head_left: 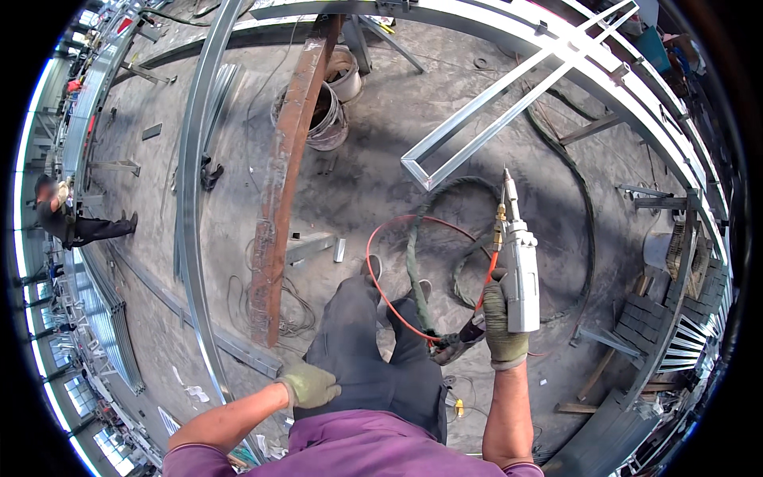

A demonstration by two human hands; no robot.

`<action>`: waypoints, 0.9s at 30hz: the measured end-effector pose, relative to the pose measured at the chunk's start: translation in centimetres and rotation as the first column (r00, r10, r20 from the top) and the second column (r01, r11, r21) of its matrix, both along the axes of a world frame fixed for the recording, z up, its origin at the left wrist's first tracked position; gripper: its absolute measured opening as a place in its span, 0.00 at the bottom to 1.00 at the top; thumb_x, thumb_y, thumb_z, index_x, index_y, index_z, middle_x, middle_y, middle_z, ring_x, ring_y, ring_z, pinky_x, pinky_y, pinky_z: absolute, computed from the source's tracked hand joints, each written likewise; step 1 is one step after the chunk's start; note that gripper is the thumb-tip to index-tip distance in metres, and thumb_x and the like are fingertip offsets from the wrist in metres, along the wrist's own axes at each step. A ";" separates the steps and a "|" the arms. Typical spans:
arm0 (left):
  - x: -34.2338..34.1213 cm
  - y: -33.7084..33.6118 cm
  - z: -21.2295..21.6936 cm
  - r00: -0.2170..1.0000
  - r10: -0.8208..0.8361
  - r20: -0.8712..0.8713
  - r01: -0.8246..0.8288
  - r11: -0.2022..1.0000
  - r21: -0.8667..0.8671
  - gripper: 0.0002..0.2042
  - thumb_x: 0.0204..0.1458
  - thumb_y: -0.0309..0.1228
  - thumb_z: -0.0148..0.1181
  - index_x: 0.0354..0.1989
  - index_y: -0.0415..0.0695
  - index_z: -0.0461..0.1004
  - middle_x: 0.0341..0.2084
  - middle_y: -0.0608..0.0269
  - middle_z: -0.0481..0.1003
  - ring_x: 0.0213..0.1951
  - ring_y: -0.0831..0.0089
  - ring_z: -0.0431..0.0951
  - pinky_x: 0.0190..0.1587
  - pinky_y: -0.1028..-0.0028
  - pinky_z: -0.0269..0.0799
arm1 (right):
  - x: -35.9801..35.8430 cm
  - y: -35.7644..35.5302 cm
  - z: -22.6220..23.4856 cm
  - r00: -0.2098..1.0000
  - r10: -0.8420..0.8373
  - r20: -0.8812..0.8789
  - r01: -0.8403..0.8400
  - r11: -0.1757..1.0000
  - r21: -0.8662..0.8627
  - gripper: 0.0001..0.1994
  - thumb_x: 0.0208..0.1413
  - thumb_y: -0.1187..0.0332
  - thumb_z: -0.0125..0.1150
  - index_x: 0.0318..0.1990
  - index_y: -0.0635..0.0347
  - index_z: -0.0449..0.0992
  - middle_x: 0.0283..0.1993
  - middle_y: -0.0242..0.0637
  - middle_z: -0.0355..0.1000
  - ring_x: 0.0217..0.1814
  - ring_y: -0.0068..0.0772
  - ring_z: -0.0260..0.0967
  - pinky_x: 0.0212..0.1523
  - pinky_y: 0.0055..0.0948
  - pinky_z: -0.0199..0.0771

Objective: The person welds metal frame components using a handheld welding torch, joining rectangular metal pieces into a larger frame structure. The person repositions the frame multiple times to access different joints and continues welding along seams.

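My right hand (pixel 506 324), in a grey-green work glove, grips a silver-grey welding gun (pixel 522 278). Its slim nozzle points away from me, toward the corner of a shiny metal frame (pixel 429 176). The tip and frame are apart. Beside the gun's body runs a brass fitting (pixel 500 222) with an orange-red hose (pixel 389 298) that loops down past my legs. My left hand (pixel 310 386), gloved the same way, rests against the top of my dark trousers (pixel 342 342). Its fingers are curled in, and no tool shows in it.
A rusty steel beam (pixel 278 199) crosses left of my legs, beside buckets (pixel 326 119). Long galvanized tubes (pixel 192 175) span the left and far sides. A thick dark cable (pixel 584 183) coils over the floor. Metal blocks (pixel 640 326) stand right. Another person (pixel 67 215) is at far left.
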State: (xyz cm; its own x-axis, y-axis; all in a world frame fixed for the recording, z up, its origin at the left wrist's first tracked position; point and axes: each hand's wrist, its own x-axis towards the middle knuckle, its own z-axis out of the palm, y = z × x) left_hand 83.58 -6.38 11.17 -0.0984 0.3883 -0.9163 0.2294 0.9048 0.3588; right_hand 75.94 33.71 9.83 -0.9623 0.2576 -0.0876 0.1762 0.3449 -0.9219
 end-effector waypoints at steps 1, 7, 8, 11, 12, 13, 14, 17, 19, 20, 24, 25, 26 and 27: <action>0.5 -0.4 0.6 0.999 -0.024 0.038 0.023 0.999 0.024 0.27 0.72 0.57 0.49 0.47 0.45 0.86 0.43 0.47 0.87 0.47 0.42 0.87 0.53 0.48 0.80 | 0.5 0.0 -0.8 0.998 -0.046 0.052 0.051 0.995 -0.088 0.12 0.74 0.71 0.65 0.61 0.61 0.80 0.50 0.28 0.76 0.46 0.20 0.71 0.48 0.27 0.76; 2.3 -0.4 2.7 0.915 -0.270 0.301 0.224 0.958 0.180 0.25 0.71 0.53 0.48 0.44 0.46 0.87 0.43 0.50 0.87 0.46 0.42 0.87 0.54 0.48 0.80 | 1.2 -0.7 -0.5 0.977 -0.132 0.164 0.166 0.964 -0.210 0.16 0.71 0.74 0.69 0.64 0.61 0.79 0.50 0.26 0.76 0.46 0.19 0.71 0.47 0.27 0.77; 2.6 -0.7 1.5 0.919 -0.264 0.293 0.213 0.958 0.194 0.26 0.72 0.53 0.48 0.45 0.46 0.87 0.43 0.49 0.87 0.46 0.43 0.87 0.54 0.48 0.80 | 1.1 -1.0 -0.1 0.974 -0.148 0.169 0.181 0.962 -0.205 0.17 0.71 0.75 0.69 0.64 0.61 0.79 0.50 0.26 0.76 0.46 0.19 0.71 0.46 0.27 0.77; 1.4 0.3 -3.5 0.947 -0.201 0.251 0.157 0.970 0.185 0.29 0.72 0.56 0.48 0.46 0.42 0.87 0.44 0.44 0.87 0.48 0.43 0.87 0.53 0.47 0.81 | 0.5 -1.6 -0.8 0.969 -0.195 0.151 0.223 0.954 -0.198 0.18 0.69 0.76 0.70 0.64 0.61 0.79 0.52 0.27 0.77 0.46 0.19 0.73 0.46 0.26 0.78; 0.7 2.0 -5.4 0.964 -0.131 0.232 0.101 0.986 0.134 0.31 0.72 0.58 0.48 0.47 0.41 0.87 0.44 0.41 0.86 0.49 0.43 0.87 0.53 0.47 0.82 | 0.4 -2.0 -1.3 0.971 -0.204 0.127 0.224 0.959 -0.172 0.18 0.69 0.76 0.70 0.64 0.61 0.79 0.52 0.27 0.77 0.46 0.19 0.73 0.47 0.26 0.78; 1.1 3.3 -7.7 0.982 -0.045 0.182 0.011 0.983 0.185 0.32 0.71 0.59 0.50 0.48 0.39 0.86 0.45 0.40 0.86 0.50 0.43 0.87 0.53 0.48 0.82 | 0.2 -2.5 -1.7 0.964 -0.227 0.137 0.247 0.956 -0.157 0.17 0.69 0.76 0.69 0.63 0.61 0.79 0.52 0.28 0.78 0.46 0.20 0.74 0.47 0.27 0.79; 1.8 4.7 -9.6 0.989 0.052 0.141 -0.084 0.969 0.232 0.33 0.70 0.61 0.51 0.49 0.38 0.86 0.45 0.39 0.86 0.51 0.42 0.87 0.53 0.48 0.82 | 0.0 -2.9 -2.1 0.963 -0.240 0.126 0.257 0.956 -0.144 0.17 0.69 0.76 0.69 0.64 0.61 0.79 0.50 0.28 0.77 0.45 0.19 0.73 0.46 0.26 0.78; 7.1 9.2 -14.1 0.934 -0.214 0.288 0.089 0.915 0.393 0.32 0.69 0.61 0.54 0.49 0.39 0.86 0.45 0.42 0.87 0.50 0.41 0.87 0.52 0.47 0.82 | -0.5 -3.6 -3.8 0.956 -0.264 0.128 0.280 0.951 -0.131 0.18 0.70 0.78 0.69 0.65 0.60 0.79 0.52 0.28 0.78 0.47 0.19 0.72 0.47 0.26 0.77; 11.9 10.0 -15.8 0.897 -0.309 0.315 0.115 0.852 0.511 0.25 0.68 0.53 0.57 0.49 0.42 0.88 0.46 0.44 0.87 0.50 0.42 0.88 0.52 0.48 0.82 | -0.9 -4.4 -3.9 0.956 -0.273 0.106 0.285 0.951 -0.122 0.18 0.69 0.78 0.69 0.65 0.61 0.80 0.53 0.28 0.78 0.48 0.19 0.73 0.49 0.27 0.77; 12.5 10.0 -15.7 0.887 -0.325 0.328 0.112 0.841 0.530 0.21 0.67 0.47 0.60 0.49 0.43 0.89 0.46 0.45 0.88 0.50 0.44 0.88 0.52 0.49 0.82 | -1.0 -4.9 -3.5 0.954 -0.284 0.095 0.295 0.948 -0.119 0.18 0.69 0.78 0.69 0.65 0.61 0.80 0.53 0.29 0.78 0.49 0.19 0.73 0.49 0.27 0.78; 12.7 7.2 -14.3 0.858 -0.394 0.331 0.063 0.719 0.692 0.17 0.63 0.42 0.60 0.46 0.42 0.89 0.43 0.46 0.88 0.48 0.44 0.88 0.51 0.48 0.81 | -2.0 -6.2 -3.0 0.948 -0.317 -0.026 0.310 0.940 -0.145 0.19 0.68 0.80 0.69 0.65 0.62 0.80 0.56 0.31 0.79 0.49 0.20 0.74 0.49 0.27 0.79; 12.6 6.6 -14.7 0.833 -0.438 0.338 0.096 0.716 0.691 0.18 0.64 0.43 0.59 0.46 0.41 0.87 0.43 0.46 0.87 0.48 0.44 0.87 0.51 0.48 0.81 | -1.9 -6.4 -2.9 0.944 -0.329 0.006 0.327 0.937 -0.121 0.21 0.66 0.76 0.69 0.65 0.63 0.79 0.55 0.33 0.78 0.48 0.22 0.76 0.51 0.30 0.80; 11.9 5.7 -15.3 0.862 -0.354 0.363 0.024 0.743 0.669 0.19 0.64 0.44 0.59 0.47 0.41 0.87 0.43 0.47 0.87 0.48 0.44 0.87 0.51 0.48 0.81 | -2.2 -6.8 -2.7 0.944 -0.330 0.007 0.328 0.933 -0.150 0.21 0.66 0.77 0.69 0.65 0.63 0.79 0.55 0.33 0.78 0.48 0.22 0.76 0.51 0.30 0.80; 9.9 4.9 -15.6 0.884 -0.274 0.378 -0.043 0.758 0.651 0.19 0.65 0.45 0.58 0.47 0.42 0.86 0.44 0.47 0.87 0.48 0.44 0.87 0.51 0.48 0.80 | -2.4 -7.3 -2.6 0.942 -0.336 0.000 0.331 0.927 -0.174 0.21 0.66 0.77 0.69 0.65 0.63 0.79 0.55 0.33 0.78 0.47 0.22 0.76 0.51 0.30 0.80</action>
State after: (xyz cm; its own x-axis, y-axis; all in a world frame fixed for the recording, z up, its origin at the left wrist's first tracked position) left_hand 93.49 -1.47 -4.38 0.3220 0.8638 -0.3876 -0.0030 0.4104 0.9119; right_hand 73.52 26.46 7.28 -0.8263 0.5477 -0.1314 0.2263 0.1091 -0.9679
